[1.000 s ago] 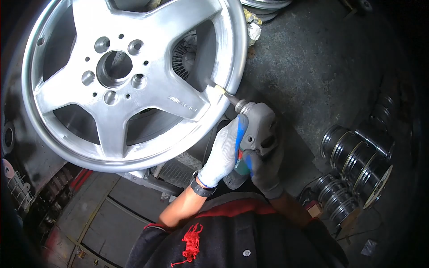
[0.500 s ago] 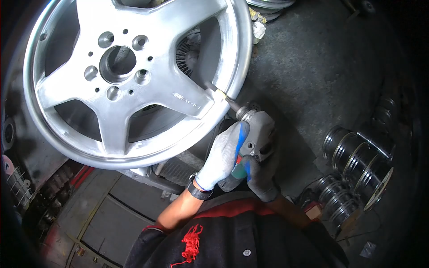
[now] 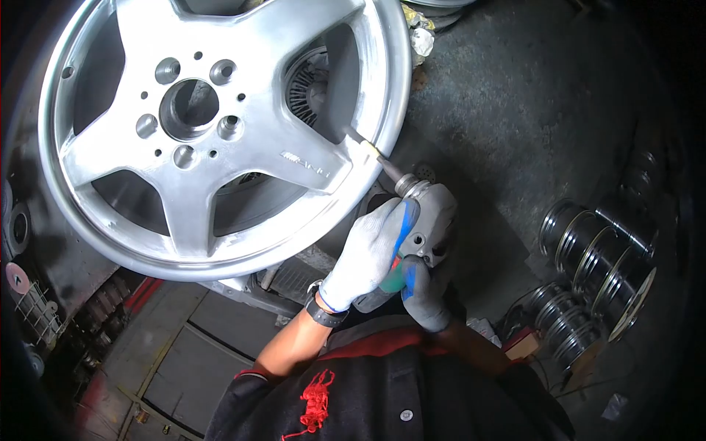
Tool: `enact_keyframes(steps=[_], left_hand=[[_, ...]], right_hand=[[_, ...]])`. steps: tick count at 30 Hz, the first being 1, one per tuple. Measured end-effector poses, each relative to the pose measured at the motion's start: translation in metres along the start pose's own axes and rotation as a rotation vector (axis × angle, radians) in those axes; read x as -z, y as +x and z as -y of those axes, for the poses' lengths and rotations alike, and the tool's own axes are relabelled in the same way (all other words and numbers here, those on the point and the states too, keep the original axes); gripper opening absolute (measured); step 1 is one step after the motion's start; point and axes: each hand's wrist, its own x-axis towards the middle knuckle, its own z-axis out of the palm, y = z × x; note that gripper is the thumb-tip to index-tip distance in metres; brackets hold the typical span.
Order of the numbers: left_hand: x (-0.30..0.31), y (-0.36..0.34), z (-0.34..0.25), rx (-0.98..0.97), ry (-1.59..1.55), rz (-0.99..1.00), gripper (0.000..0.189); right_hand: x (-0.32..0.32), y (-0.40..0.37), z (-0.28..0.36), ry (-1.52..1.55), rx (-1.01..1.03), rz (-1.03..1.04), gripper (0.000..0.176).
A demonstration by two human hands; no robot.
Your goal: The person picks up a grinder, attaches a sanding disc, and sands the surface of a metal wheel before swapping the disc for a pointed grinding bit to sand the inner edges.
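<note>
A silver alloy wheel [image 3: 187, 198] with five broad spokes fills the upper left, lying face up. Both of my hands grip a power grinder [image 3: 438, 209] with a grey metal head and a green and red body. My left hand [image 3: 373, 246], in a white glove with blue palm coating, is closed around its near side. On the other side, my right hand [image 3: 428, 301], in a shaded grey-and-blue glove, is wrapped round the body. The grinder's slim shaft reaches over the rim to where a spoke with faint lettering meets it. Its tip looks blurred.
Several shiny rim rings [image 3: 581, 246] stand stacked on the floor at right. Crumpled paper [image 3: 421, 42] and another wheel's edge [image 3: 441, 6] are at the top. A white wire rack [image 3: 37, 309] stands at far left. A metal support shows beneath the wheel.
The view has shifted slightly. My hands and the grinder have moved a little to the right, and the shaft's tip stays by the same spoke end. Both hands keep their grip.
</note>
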Motion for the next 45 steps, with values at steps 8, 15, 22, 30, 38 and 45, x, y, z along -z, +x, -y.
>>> enact_keyframes(steps=[8, 15, 22, 30, 38, 45], left_hand=[[0.004, -0.018, -0.008, 0.315, -0.265, 0.004, 0.024], [0.014, -0.014, -0.028, -0.023, 0.137, -0.021, 0.019], [0.011, -0.008, -0.006, 0.192, -0.096, 0.052, 0.022], [0.015, -0.023, -0.018, 0.308, -0.152, 0.008, 0.028], [0.011, -0.031, -0.03, 0.213, 0.068, -0.023, 0.024], [0.015, -0.019, -0.009, 0.237, -0.059, 0.048, 0.028]], right_hand=[[0.005, -0.013, -0.006, -0.184, 0.146, 0.123, 0.083], [0.011, -0.047, -0.071, -0.09, 0.09, 0.041, 0.083], [0.008, -0.018, -0.025, -0.222, 0.112, 0.156, 0.089], [0.01, -0.058, -0.073, -0.109, -0.024, 0.163, 0.096], [0.012, -0.073, -0.079, 0.12, 0.018, 0.224, 0.108], [0.006, -0.05, -0.068, -0.042, 0.171, 0.22, 0.108]])
